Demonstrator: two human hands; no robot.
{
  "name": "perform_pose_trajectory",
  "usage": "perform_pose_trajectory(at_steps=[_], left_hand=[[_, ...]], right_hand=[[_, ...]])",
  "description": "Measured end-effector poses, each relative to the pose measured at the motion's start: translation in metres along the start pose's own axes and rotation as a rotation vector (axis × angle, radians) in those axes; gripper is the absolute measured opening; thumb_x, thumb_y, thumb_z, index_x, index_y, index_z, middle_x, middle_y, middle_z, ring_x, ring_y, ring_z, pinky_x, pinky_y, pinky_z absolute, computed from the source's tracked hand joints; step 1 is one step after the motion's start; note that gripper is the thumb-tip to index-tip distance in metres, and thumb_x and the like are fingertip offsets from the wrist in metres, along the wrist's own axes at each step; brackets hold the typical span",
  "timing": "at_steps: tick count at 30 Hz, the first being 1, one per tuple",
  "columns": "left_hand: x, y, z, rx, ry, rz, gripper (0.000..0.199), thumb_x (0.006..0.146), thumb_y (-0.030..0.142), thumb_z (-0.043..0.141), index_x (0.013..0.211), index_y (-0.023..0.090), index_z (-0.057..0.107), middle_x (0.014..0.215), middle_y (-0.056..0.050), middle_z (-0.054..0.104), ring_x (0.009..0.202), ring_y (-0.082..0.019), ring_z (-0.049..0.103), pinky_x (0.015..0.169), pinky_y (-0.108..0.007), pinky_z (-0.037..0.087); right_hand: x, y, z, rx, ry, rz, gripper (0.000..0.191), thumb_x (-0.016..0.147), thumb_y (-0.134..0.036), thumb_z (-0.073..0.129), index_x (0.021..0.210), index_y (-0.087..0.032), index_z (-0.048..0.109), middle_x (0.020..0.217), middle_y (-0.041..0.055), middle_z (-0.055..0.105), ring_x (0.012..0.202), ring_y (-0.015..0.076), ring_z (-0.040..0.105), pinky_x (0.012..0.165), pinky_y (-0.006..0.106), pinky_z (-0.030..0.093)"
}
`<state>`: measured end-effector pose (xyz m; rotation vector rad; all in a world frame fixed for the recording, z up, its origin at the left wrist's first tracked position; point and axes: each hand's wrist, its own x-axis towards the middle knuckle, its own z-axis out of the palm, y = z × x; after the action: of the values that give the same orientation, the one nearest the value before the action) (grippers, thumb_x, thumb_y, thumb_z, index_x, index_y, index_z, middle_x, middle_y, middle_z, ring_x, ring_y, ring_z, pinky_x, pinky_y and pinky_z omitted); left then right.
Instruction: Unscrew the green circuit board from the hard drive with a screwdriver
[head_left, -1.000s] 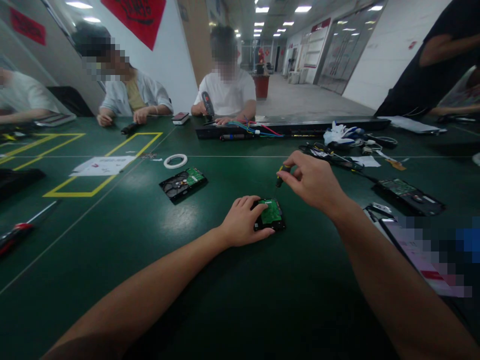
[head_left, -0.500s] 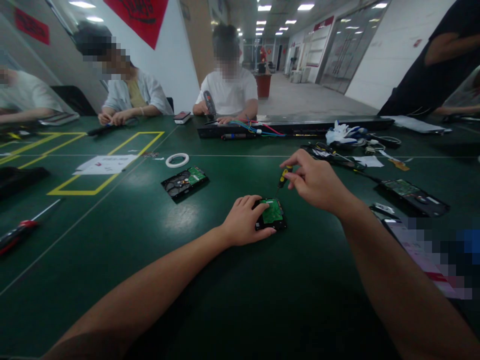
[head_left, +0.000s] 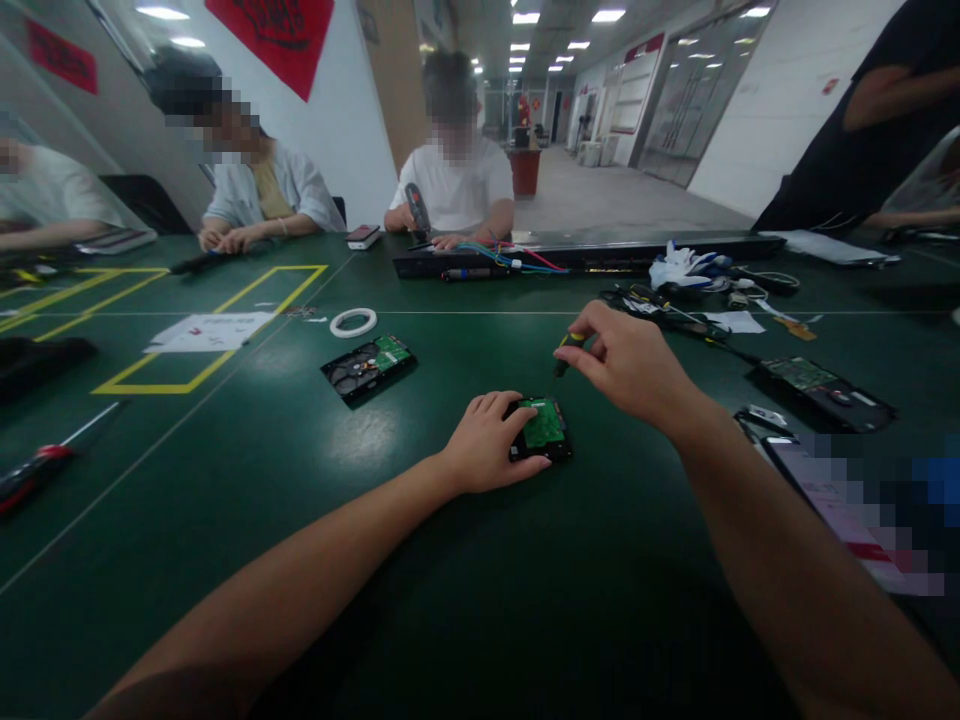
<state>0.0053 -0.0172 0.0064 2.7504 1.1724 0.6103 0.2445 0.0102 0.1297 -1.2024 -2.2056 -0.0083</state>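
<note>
A hard drive (head_left: 546,425) lies on the green table with its green circuit board facing up. My left hand (head_left: 491,445) grips it from the left, fingers across the top edge and thumb along the near edge. Between the thumb and fingers of my right hand (head_left: 619,360) is a small yellow and black screwdriver (head_left: 562,362), held upright over the drive's far right corner. Its tip is too thin to tell whether it touches the drive. Further left rests a second hard drive (head_left: 367,368), apart from both hands.
A roll of white tape (head_left: 353,322) and a paper sheet (head_left: 210,332) lie to the left, with a red-black screwdriver (head_left: 45,468) nearer. On the right are another hard drive (head_left: 823,390), white gloves (head_left: 686,268) and cables. Across the table a person (head_left: 454,165) holds a power screwdriver (head_left: 417,208).
My right hand has turned around the screwdriver, and its fingers now cover more of the yellow handle. My left hand and the hard drive stay in place.
</note>
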Motion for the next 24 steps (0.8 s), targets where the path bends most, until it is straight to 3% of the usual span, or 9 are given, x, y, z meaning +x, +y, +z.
perform_pose_trajectory(at_steps=[9, 15, 24], left_hand=[[0.0006, 0.001, -0.0007, 0.002, -0.004, 0.001, 0.074, 0.093, 0.07, 0.066, 0.148, 0.021, 0.058, 0.149, -0.019, 0.054, 0.137, -0.039, 0.052, 0.114, -0.059, 0.044], [0.0006, 0.0002, 0.0006, 0.003, 0.0, 0.001, 0.074, 0.093, 0.071, 0.066, 0.147, 0.021, 0.058, 0.149, -0.019, 0.054, 0.137, -0.04, 0.052, 0.114, -0.059, 0.043], [0.0011, 0.0011, -0.0008, 0.002, -0.009, -0.005, 0.074, 0.093, 0.071, 0.065, 0.147, 0.021, 0.059, 0.148, -0.018, 0.054, 0.137, -0.039, 0.053, 0.114, -0.058, 0.044]], right_hand=[[0.0004, 0.0015, 0.0003, -0.026, -0.015, -0.037, 0.018, 0.097, -0.032, 0.072, 0.104, -0.023, 0.058, 0.099, 0.008, 0.072, 0.079, 0.0241, 0.064, 0.073, 0.036, 0.045], [0.0011, 0.0022, -0.0012, -0.02, 0.004, -0.087, 0.009, 0.096, -0.024, 0.068, 0.104, -0.021, 0.064, 0.1, 0.0084, 0.07, 0.081, 0.024, 0.064, 0.078, 0.038, 0.047], [-0.0007, -0.0002, -0.0053, 0.084, -0.063, -0.062, 0.021, 0.092, -0.012, 0.062, 0.111, -0.021, 0.067, 0.091, 0.0051, 0.075, 0.08, 0.0233, 0.069, 0.075, 0.035, 0.046]])
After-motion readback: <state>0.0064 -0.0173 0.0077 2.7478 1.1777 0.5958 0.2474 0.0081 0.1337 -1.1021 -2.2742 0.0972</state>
